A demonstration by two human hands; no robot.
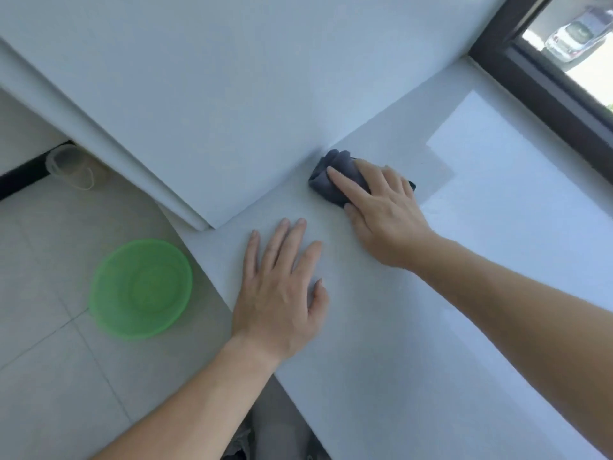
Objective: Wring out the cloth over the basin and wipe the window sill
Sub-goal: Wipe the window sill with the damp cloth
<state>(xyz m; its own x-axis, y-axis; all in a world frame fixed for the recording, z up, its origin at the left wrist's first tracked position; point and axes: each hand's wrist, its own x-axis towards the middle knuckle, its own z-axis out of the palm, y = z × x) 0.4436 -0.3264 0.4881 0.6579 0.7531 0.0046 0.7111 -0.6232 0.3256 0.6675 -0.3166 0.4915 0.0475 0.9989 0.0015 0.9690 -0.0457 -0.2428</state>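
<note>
Your R grip (388, 217), fingers straight, presses the half-hidden grey cloth (338, 159); L grip (278, 293) flat, fingers spread, on window sill (398, 327).

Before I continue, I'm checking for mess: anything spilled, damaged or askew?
Nothing stands out: right hand presses the cloth on the sill, left hand rests flat nearby, green basin sits upright on the floor.
</note>
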